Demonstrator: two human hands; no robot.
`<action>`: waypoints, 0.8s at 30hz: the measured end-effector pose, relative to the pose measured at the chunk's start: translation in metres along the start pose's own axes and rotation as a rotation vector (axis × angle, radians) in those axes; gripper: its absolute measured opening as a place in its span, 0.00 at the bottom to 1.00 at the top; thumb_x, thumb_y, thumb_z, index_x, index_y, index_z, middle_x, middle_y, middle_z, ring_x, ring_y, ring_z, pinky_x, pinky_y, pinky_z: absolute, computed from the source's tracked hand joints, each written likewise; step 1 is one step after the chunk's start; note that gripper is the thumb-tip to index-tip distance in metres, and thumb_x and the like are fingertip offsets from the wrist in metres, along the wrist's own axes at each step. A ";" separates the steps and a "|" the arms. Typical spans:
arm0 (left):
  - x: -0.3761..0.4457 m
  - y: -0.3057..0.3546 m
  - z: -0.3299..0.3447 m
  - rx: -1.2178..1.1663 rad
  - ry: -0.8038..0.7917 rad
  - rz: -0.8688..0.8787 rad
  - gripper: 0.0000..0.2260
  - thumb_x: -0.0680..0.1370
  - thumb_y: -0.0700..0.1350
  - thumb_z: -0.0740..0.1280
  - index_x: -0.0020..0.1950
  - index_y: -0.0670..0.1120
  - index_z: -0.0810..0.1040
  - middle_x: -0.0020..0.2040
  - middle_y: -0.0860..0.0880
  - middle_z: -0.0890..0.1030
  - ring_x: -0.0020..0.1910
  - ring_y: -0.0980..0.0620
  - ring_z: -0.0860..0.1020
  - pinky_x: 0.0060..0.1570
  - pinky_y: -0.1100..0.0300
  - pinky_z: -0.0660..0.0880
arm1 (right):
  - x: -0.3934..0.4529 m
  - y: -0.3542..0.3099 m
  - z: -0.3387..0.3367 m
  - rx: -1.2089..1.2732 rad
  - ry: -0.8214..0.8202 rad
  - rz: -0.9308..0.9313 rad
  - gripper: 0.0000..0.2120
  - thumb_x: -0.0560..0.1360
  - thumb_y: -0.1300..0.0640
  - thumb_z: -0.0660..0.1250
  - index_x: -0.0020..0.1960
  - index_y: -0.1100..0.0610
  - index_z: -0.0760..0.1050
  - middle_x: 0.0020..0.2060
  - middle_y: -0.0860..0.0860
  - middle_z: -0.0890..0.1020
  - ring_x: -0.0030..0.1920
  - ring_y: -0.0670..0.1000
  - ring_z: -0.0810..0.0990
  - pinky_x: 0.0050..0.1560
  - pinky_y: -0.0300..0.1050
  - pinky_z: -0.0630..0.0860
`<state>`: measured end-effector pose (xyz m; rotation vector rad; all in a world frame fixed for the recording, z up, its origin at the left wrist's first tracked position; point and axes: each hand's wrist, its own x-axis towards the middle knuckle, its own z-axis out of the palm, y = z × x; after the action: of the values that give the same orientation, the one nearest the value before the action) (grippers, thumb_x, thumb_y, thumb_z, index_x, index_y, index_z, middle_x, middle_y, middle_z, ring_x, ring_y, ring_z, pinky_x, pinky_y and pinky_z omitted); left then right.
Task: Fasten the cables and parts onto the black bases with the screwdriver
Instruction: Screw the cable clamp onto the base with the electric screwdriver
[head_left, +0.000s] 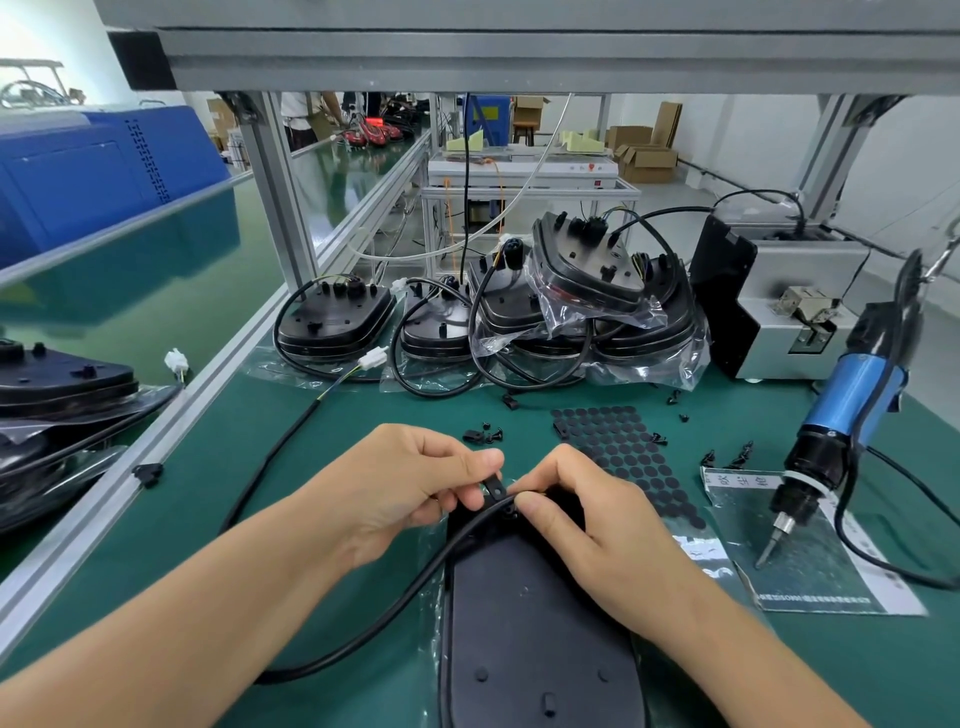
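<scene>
A black base lies in clear plastic at the near middle of the green mat. A black cable runs from its far end down to the left. My left hand pinches a small black cable clip over that cable. My right hand pinches the cable right beside the clip, at the base's far end. The blue electric screwdriver hangs at the right, tip touching a plastic bag, with no hand on it.
Several black bases with cables are piled in plastic bags at the back. A sheet of black round pads, loose screws and clips lie ahead. A grey screw feeder stands at the right. An aluminium rail borders the left.
</scene>
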<state>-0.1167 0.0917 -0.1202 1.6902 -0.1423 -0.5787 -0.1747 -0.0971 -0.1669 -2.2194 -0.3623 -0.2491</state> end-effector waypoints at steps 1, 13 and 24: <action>0.000 0.000 0.000 -0.008 -0.002 0.000 0.13 0.61 0.54 0.75 0.35 0.45 0.85 0.29 0.48 0.78 0.26 0.57 0.69 0.27 0.67 0.60 | 0.000 0.000 0.000 0.001 0.000 -0.001 0.04 0.79 0.45 0.61 0.49 0.44 0.72 0.43 0.43 0.81 0.45 0.46 0.79 0.47 0.45 0.73; -0.003 -0.005 0.007 0.227 0.063 0.106 0.11 0.68 0.55 0.75 0.32 0.49 0.84 0.28 0.51 0.78 0.26 0.59 0.69 0.27 0.70 0.67 | -0.001 -0.001 0.001 0.016 0.031 -0.016 0.03 0.79 0.46 0.62 0.48 0.43 0.72 0.42 0.42 0.80 0.44 0.47 0.79 0.45 0.44 0.73; -0.009 -0.004 0.002 0.672 0.007 0.411 0.07 0.76 0.45 0.70 0.49 0.56 0.86 0.41 0.57 0.80 0.39 0.66 0.75 0.40 0.75 0.67 | 0.002 -0.006 0.001 0.058 0.060 0.049 0.03 0.78 0.52 0.65 0.46 0.47 0.75 0.42 0.40 0.81 0.47 0.44 0.80 0.49 0.45 0.75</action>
<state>-0.1262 0.0942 -0.1221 2.2232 -0.7254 -0.2162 -0.1752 -0.0922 -0.1627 -2.1558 -0.2790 -0.2747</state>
